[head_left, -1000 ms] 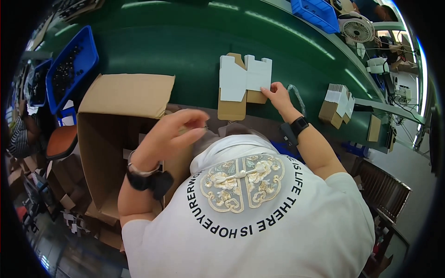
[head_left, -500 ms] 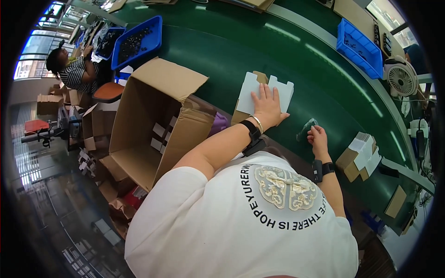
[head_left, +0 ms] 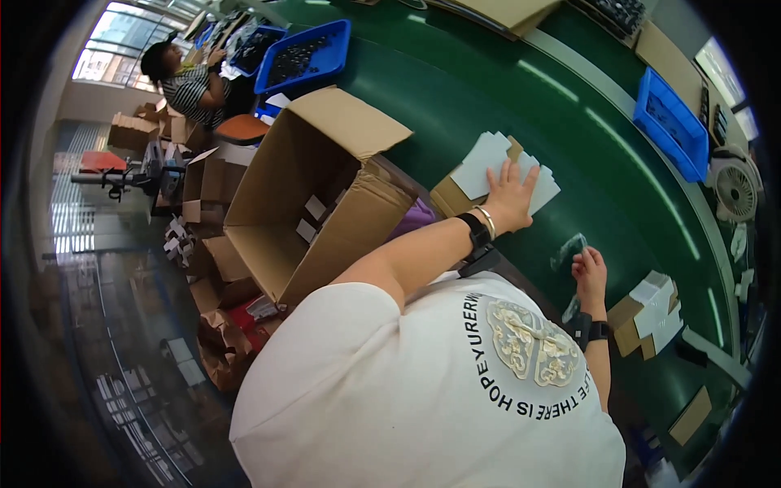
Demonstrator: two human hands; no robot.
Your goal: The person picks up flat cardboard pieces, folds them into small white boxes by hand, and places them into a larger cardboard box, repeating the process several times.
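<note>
From my seat at the feed, I see the left hand (head_left: 511, 199) lying flat, palm down, on a white flattened carton (head_left: 496, 167) at the near edge of the green conveyor belt (head_left: 521, 106). Its fingers are spread apart and pressed on the sheet, not curled around it. The carton lies on top of a small brown box (head_left: 449, 195); its long axis runs from the upper left to the lower right of the view, roughly along the belt's edge, and its notched flaps point away from me, up the picture.

The right hand (head_left: 589, 272) rests further right on the belt, its fingers drawn together around a clear plastic bag (head_left: 567, 250). The bag is thin and see-through, and its length slants up and to the right from the knuckles. I cannot tell how firmly it is pinched.

To the left of the left forearm stands a large open cardboard box (head_left: 317, 203), flaps up, with a few white pieces inside. Beyond the right hand sits another small brown and white carton (head_left: 651, 313). Two blue trays (head_left: 305, 53) lie across the belt, and another person (head_left: 191, 81) is seated at the far left.
</note>
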